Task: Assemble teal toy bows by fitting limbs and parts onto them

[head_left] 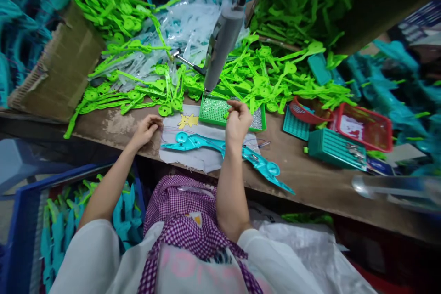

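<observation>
A turquoise bow-shaped plastic part (200,141) lies across a pale cloth (206,161), with a round disc near each end. My left hand (147,131) is at the cloth's left edge, fingers curled together; thin wires run close to the fingertips, and whatever is in them is too small to make out. Over the green perforated tray (214,111), my right hand (238,121) is closed in a pinch, its contents unclear. Small silvery pieces (257,119) lie in the tray's right end. My right forearm covers the middle of the turquoise part.
An electric screwdriver (223,39) hangs above the tray. Lime-green plastic parts (265,76) are heaped along the back. Teal baskets (336,149) and a red basket (370,126) stand at right. A cardboard box (62,59) is at left, a blue crate (22,220) below.
</observation>
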A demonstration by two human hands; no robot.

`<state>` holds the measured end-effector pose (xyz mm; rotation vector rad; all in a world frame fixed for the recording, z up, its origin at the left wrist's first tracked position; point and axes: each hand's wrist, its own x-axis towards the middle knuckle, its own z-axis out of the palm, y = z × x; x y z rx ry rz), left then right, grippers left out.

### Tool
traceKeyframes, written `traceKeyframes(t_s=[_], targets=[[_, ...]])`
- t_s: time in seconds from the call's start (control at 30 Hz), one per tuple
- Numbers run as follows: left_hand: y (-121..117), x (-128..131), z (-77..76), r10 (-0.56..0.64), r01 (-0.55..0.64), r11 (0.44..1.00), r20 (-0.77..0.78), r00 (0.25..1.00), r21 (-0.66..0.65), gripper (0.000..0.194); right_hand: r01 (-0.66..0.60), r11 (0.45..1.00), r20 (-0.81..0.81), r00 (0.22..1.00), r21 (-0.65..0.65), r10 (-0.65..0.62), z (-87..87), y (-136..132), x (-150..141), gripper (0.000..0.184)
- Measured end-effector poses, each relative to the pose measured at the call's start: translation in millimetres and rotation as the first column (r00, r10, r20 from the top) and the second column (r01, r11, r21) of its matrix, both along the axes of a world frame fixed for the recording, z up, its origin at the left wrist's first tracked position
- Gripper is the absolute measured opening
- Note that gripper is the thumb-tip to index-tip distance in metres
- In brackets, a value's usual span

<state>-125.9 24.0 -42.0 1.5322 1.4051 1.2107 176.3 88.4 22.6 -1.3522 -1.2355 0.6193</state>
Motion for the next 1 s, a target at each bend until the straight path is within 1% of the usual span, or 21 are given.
traceKeyframes(t_s=[0.1,0.17,0.2,0.23,0.27,0.3,0.33,0.37,0.4,0.43,0.5,0.53,0.6,0.67,0.73,0.77,0.8,0.87,0.93,0.97,1.0], targets=[[-0.6,6.5,0.5,0.010,-0.010,1.000,-0.120,0.993,0.001,0.022,0.142,0.989,-0.020,0.990,0.039,-0.141,8.0,-2.6,16.0,0.029],[-0.9,11.3,1.0,0.047,-0.039,0.998,-0.239,0.970,0.038,0.023,0.155,0.985,0.040,0.987,0.072,-0.158,8.4,-17.9,23.5,0.028],[-1.1,13.5,1.3,0.060,-0.042,0.997,-0.312,0.948,0.064,0.024,0.099,0.991,0.095,0.990,0.087,-0.107,6.6,-27.4,23.9,0.027],[-1.6,15.2,1.8,0.067,-0.035,0.995,-0.384,0.921,0.091,0.025,-0.011,0.995,0.172,0.985,0.096,-0.005,3.3,-36.9,21.9,0.027],[-2.2,16.5,2.3,0.072,-0.024,0.993,-0.449,0.891,0.112,0.026,-0.161,0.983,0.269,0.954,0.085,0.133,-1.2,-45.7,17.9,0.027],[-2.9,17.1,3.0,0.074,-0.013,0.992,-0.497,0.865,0.125,0.026,-0.316,0.948,0.373,0.886,0.046,0.277,-6.7,-53.2,12.6,0.027],[-3.9,16.9,3.6,0.074,-0.007,0.992,-0.525,0.848,0.128,0.026,-0.436,0.900,0.465,0.793,-0.018,0.394,-12.6,-59.2,6.8,0.028],[-4.9,16.2,4.4,0.073,-0.006,0.992,-0.536,0.841,0.125,0.027,-0.502,0.860,0.533,0.705,-0.091,0.468,-17.9,-63.8,1.3,0.029],[-6.1,15.3,5.3,0.072,-0.008,0.993,-0.532,0.844,0.121,0.027,-0.517,0.843,0.578,0.646,-0.149,0.498,-22.0,-67.3,-3.6,0.031],[-7.3,14.6,6.5,0.073,-0.011,0.992,-0.512,0.856,0.123,0.027,-0.500,0.846,0.606,0.621,-0.183,0.497,-24.1,-70.1,-7.7,0.032],[-11.0,17.1,10.9,0.089,-0.029,0.989,-0.424,0.901,0.146,0.024,-0.471,0.863,0.622,0.625,-0.181,0.471,-21.2,-74.9,-15.2,0.036],[-13.8,21.6,14.8,0.100,-0.046,0.986,-0.353,0.930,0.161,0.021,-0.488,0.858,0.622,0.626,-0.159,0.471,-16.7,-77.3,-19.6,0.039],[-22.8,38.9,27.0,0.093,-0.061,0.983,-0.183,0.979,0.173,0.016,-0.573,0.812,0.628,0.594,-0.108,0.502,-5.6,-81.6,-30.6,0.050],[-36.4,63.6,43.8,0.012,0.001,0.983,-0.071,0.997,0.182,0.017,-0.664,0.743,0.628,0.547,-0.076,0.553,2.8,-84.5,-40.6,0.060],[-52.0,85.8,59.6,-0.091,0.122,0.962,-0.135,0.987,0.243,0.024,-0.709,0.702,0.608,0.531,-0.062,0.590,5.6,-86.3,-40.2,0.056],[-59.0,92.2,64.8,-0.093,0.153,0.945,-0.209,0.973,0.289,0.029,-0.702,0.711,0.591,0.553,-0.051,0.588,5.3,-87.0,-33.2,0.051],[-64.8,94.1,67.5,-0.048,0.134,0.936,-0.260,0.964,0.326,0.033,-0.673,0.738,0.570,0.591,-0.041,0.571,4.4,-87.2,-20.8,0.046],[-71.0,82.5,65.0,0.101,0.014,0.936,-0.309,0.946,0.351,0.034,-0.527,0.849,0.525,0.716,-0.024,0.460,1.7,-85.2,19.2,0.039],[-69.0,53.5,55.7,0.258,-0.164,0.939,-0.302,0.918,0.302,0.025,-0.263,0.962,0.477,0.838,-0.073,0.265,-2.5,-78.1,71.3,0.041],[-64.7,35.2,50.6,0.318,-0.239,0.933,-0.307,0.897,0.267,0.020,-0.074,0.994,0.464,0.880,-0.077,0.102,-5.6,-72.9,97.8,0.047],[-58.3,16.2,46.2,0.371,-0.297,0.920,-0.327,0.869,0.256,0.017,0.074,0.991,0.475,0.880,-0.114,-0.011,-9.5,-67.1,122.3,0.057]])
